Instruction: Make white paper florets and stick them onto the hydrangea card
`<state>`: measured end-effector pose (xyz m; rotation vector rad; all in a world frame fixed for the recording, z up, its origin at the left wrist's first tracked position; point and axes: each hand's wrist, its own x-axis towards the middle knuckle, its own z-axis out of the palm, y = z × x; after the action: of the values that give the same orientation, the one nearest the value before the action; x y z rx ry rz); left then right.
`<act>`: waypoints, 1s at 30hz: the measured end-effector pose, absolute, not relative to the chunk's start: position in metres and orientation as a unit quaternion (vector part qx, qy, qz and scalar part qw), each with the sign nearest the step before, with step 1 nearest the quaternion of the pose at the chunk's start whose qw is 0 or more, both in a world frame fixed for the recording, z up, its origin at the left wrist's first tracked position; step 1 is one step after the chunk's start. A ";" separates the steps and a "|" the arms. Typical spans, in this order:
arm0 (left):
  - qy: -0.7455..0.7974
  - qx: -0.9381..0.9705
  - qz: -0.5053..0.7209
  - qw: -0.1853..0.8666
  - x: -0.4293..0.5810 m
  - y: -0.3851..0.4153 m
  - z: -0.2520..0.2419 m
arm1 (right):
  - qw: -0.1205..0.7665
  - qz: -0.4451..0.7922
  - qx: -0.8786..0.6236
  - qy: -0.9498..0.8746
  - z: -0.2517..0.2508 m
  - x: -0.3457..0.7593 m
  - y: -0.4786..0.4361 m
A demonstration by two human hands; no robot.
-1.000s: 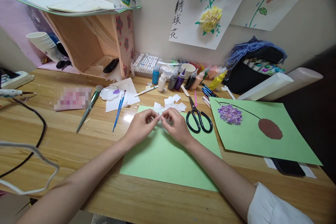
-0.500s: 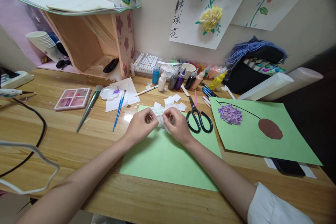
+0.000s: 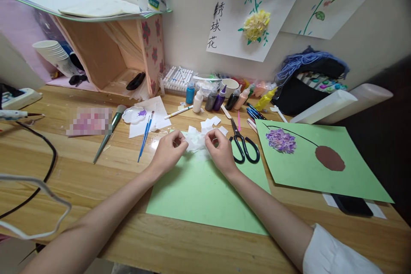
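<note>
My left hand (image 3: 170, 150) is closed in a pinch at the left edge of some thin white tissue paper (image 3: 195, 140). Opposite it, my right hand (image 3: 220, 150) pinches the paper's right side, so the paper spans the gap between my fingers. Its exact outline blends with other white scraps (image 3: 210, 123) lying just behind. Both hands are over the far edge of a green sheet (image 3: 205, 197). Black-handled scissors (image 3: 242, 143) lie right beside my right hand, blades pointing away.
On the right, another green sheet (image 3: 362, 158) carries a purple flower and a brown oval, partly over a phone (image 3: 351, 204). Paint bottles (image 3: 220, 98) stand in a row behind. Thin blue brushes (image 3: 146, 136) and a green-handled brush (image 3: 107, 137) lie left, near cables (image 3: 53, 154).
My hands have moved apart, left hand leftward and right hand rightward. More of the white tissue paper now shows between them.
</note>
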<state>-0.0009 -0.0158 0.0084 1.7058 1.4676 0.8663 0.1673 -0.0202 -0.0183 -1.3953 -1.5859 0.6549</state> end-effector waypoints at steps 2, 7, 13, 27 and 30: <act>0.573 0.651 0.347 0.357 -0.001 -0.015 0.007 | 0.443 0.252 -0.570 -0.645 -0.019 0.167 -0.020; 0.580 0.679 0.297 0.338 -0.001 -0.015 0.002 | 0.468 0.155 -0.600 -0.631 -0.022 0.173 -0.016; 0.586 0.734 0.277 0.204 -0.002 -0.018 -0.001 | 0.362 0.024 -0.673 -0.645 -0.025 0.188 -0.004; 0.377 0.908 0.134 0.126 0.003 -0.027 -0.007 | 0.299 0.033 -0.690 -0.659 -0.015 0.195 0.000; 0.414 0.894 0.141 0.101 -0.001 -0.019 -0.014 | 0.218 0.061 -0.702 -0.675 -0.005 0.213 0.007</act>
<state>-0.0009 -0.0188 -0.0142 2.6394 1.2221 0.4161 0.2125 0.0069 -0.0047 -1.9442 -1.8683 0.1688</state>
